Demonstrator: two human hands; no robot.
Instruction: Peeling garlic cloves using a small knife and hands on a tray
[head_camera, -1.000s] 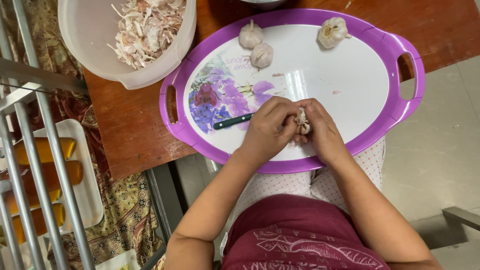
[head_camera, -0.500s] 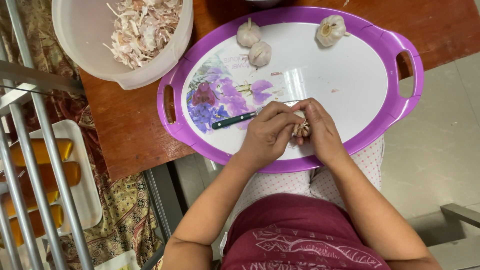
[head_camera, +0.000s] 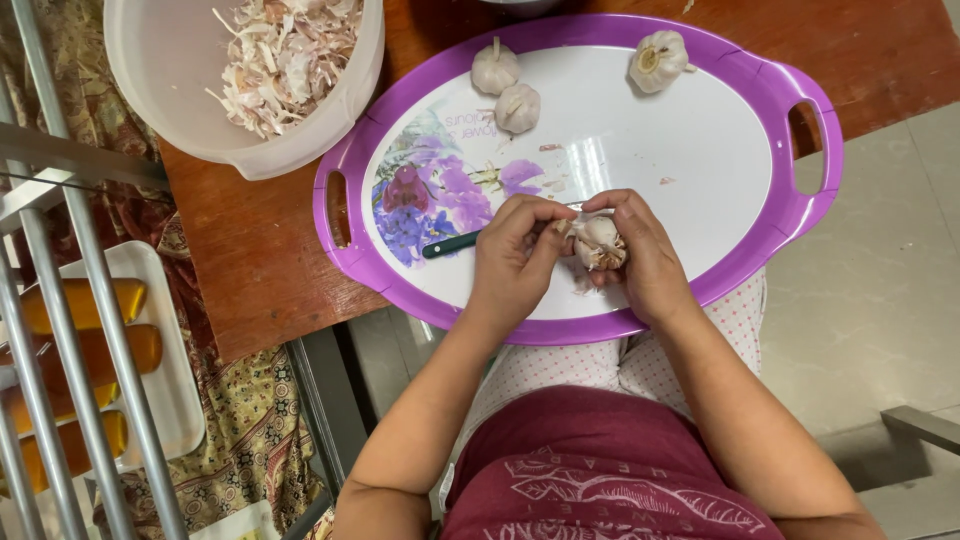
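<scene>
My left hand (head_camera: 518, 255) and my right hand (head_camera: 645, 255) meet over the near part of an oval purple and white tray (head_camera: 700, 170). Between them is a partly peeled garlic bulb (head_camera: 598, 242), cupped in my right hand, with my left thumb and fingers pinching its side. A dark green knife handle (head_camera: 450, 243) lies on the tray under my left hand; its blade is hidden. Three whole garlic bulbs rest at the far side of the tray, two together (head_camera: 506, 88) and one apart (head_camera: 657, 60).
A white plastic bowl (head_camera: 170, 90) full of garlic skins stands on the wooden table (head_camera: 250, 250) to the left of the tray. A metal rack (head_camera: 60, 300) and a white tray of orange bottles (head_camera: 90, 350) sit lower left. Tiled floor lies to the right.
My hands stay in place over the tray; the fingers have shifted on the garlic bulb, which now shows more between them.
</scene>
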